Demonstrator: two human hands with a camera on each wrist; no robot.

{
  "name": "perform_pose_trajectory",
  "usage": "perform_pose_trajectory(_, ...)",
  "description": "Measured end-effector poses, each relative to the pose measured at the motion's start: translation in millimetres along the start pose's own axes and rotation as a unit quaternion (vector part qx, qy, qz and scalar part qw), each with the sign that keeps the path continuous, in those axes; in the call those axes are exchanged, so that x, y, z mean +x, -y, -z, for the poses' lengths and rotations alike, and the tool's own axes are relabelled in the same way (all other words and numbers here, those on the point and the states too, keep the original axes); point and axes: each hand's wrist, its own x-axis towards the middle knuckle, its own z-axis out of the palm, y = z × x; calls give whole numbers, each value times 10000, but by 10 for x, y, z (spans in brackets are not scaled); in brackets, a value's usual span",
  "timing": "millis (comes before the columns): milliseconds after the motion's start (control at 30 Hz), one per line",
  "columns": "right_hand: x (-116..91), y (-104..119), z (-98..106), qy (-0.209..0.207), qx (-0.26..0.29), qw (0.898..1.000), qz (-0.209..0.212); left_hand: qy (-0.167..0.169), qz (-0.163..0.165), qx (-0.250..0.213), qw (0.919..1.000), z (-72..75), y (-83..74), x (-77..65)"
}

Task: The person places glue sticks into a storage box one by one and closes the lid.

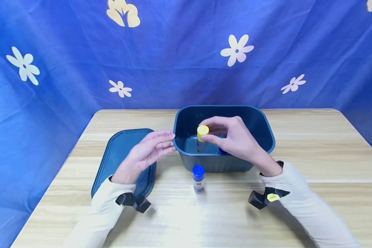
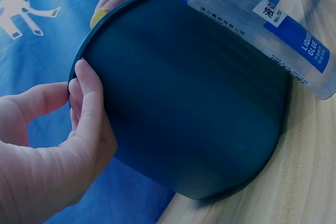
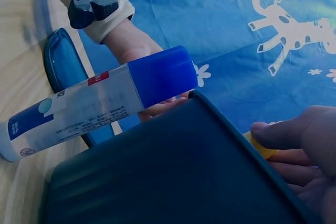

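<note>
A dark teal bin (image 1: 217, 163) stands on the table. My left hand (image 1: 153, 146) holds its left rim, the thumb and fingers meeting at the edge in the left wrist view. Over the bin's opening, my right hand (image 1: 230, 136) pinches a yellow cap (image 1: 203, 133) between thumb and fingers. What looks like a clear body hangs below the cap, mostly hard to make out. Inside the bin a blue thing (image 1: 222, 151) shows partly under the right hand. A clear liquid glue bottle with a blue cap (image 1: 198, 178) stands upright in front of the bin.
A flat teal lid (image 1: 119, 148) lies to the left of the bin, partly under the left forearm. Behind the wooden table (image 1: 313, 148) hangs a blue curtain (image 1: 179, 62) with white flowers. Each wrist carries a black camera.
</note>
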Motion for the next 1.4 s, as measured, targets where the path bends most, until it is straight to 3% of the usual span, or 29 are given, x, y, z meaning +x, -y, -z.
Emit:
perform_pose_trajectory(333,44,-10,-31,650,-590,9958,-247,-18,-16,-66,10000,-2,1,-12)
perform_pose_trajectory(833,70,-30,-44,1229,-1330,9829,-316,64,-26,-141,9999,11,16,-9)
perform_pose_trajectory(1400,78,-13,-64,1263,-1401,9804,-575,22,-18,-118,9999,14,19,-19)
